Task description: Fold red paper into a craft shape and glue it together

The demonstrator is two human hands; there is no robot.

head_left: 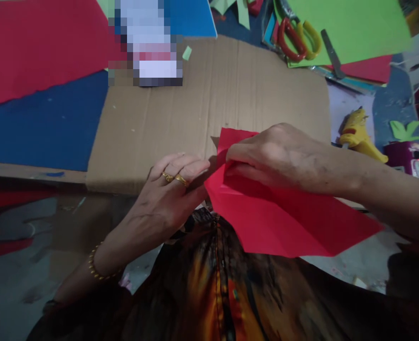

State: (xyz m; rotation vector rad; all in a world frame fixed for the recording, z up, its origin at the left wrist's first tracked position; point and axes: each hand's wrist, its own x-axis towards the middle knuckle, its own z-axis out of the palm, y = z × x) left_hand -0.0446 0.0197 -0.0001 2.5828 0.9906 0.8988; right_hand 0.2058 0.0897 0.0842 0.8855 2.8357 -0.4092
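Observation:
A sheet of red paper point(262, 227) with a folded or creased upper part hangs over the near edge of the table toward my lap. My right hand point(280, 156) lies across its upper part, fingers bent and closed on the paper. At the paper's left corner is my left hand point(176, 189), with two gold rings and its fingers drawn together. The left thumb meets the paper's edge, and its tip is partly hidden. Beneath both hands lies a brown cardboard sheet point(159, 123).
Scissors with red and yellow handles point(300, 40) rest on green paper point(366, 28), near a dark blade-like strip point(332, 54). A yellow glue gun point(360, 135) lies at right beside a purple object point(403, 154). Red paper point(42, 42) covers the left; a blurred-out object point(152, 42) stands at the back.

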